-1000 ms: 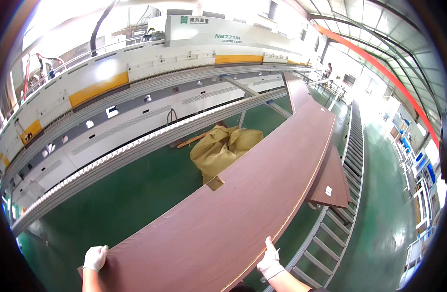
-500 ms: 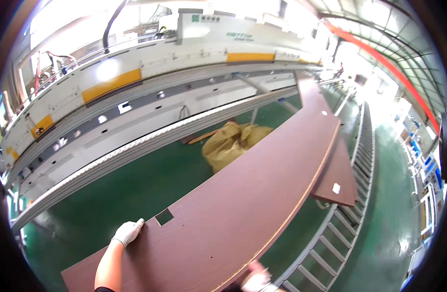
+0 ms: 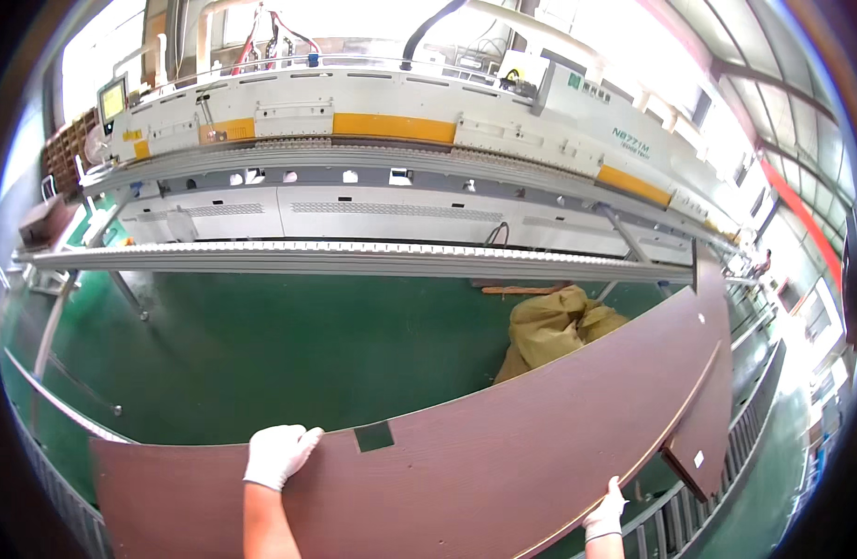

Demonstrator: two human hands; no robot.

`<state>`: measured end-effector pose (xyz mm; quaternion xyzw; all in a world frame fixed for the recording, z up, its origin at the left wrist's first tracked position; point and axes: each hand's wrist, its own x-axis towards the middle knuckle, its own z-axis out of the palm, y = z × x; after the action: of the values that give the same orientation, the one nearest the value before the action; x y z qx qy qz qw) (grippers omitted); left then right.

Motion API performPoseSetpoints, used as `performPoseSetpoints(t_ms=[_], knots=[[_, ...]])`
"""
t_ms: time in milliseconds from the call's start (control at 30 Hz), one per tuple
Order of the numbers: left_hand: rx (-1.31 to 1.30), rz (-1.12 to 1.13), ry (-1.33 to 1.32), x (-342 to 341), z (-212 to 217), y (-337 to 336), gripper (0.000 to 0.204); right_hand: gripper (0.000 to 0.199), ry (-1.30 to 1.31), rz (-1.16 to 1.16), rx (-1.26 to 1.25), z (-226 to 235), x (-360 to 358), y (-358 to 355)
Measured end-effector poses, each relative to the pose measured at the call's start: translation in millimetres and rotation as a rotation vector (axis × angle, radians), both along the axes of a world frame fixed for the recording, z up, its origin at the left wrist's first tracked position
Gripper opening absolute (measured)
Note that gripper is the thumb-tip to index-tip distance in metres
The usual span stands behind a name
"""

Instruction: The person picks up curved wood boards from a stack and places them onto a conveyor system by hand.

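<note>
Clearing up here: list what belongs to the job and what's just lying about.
In use:
long brown board
white-gloved left hand and right hand
probably brown white-labelled panel partly beneath

Apparently lying about:
crumpled khaki sack
thin orange-brown strip

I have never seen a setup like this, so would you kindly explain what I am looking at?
There is no robot: a person wears two fisheye cameras on the head, and this view is from the left one, looking down, so straight edges bend. The white-gloved left hand grips the far edge of a long brown board, near a square cutout; the white-gloved right hand holds the near edge. A second brown panel, bearing a white label, shows past the board's right side. Beyond are an olive sack and a long pale machine.
</note>
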<state>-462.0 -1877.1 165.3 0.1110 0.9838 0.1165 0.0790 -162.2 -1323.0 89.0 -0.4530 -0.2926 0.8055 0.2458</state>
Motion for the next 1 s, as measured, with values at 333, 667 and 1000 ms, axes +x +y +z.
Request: performPoseSetpoints(t_ms=[333,667,1000], knots=[[-0.007,0.176,0.211,35.9,-8.5,-171.4,0.053,0.056,-0.087,0.083,-0.013,-19.0,-92.4,-110.5],[-0.118,0.420,0.141,90.3,-44.6,-289.0,0.055,0.047,-0.107,0.231,0.014,-8.2,-209.1,-222.3],[-0.028,0.569,-0.086,107.3,-36.7,-301.3,0.053,0.061,-0.087,0.469,-0.014,-38.5,-245.2,-235.8]])
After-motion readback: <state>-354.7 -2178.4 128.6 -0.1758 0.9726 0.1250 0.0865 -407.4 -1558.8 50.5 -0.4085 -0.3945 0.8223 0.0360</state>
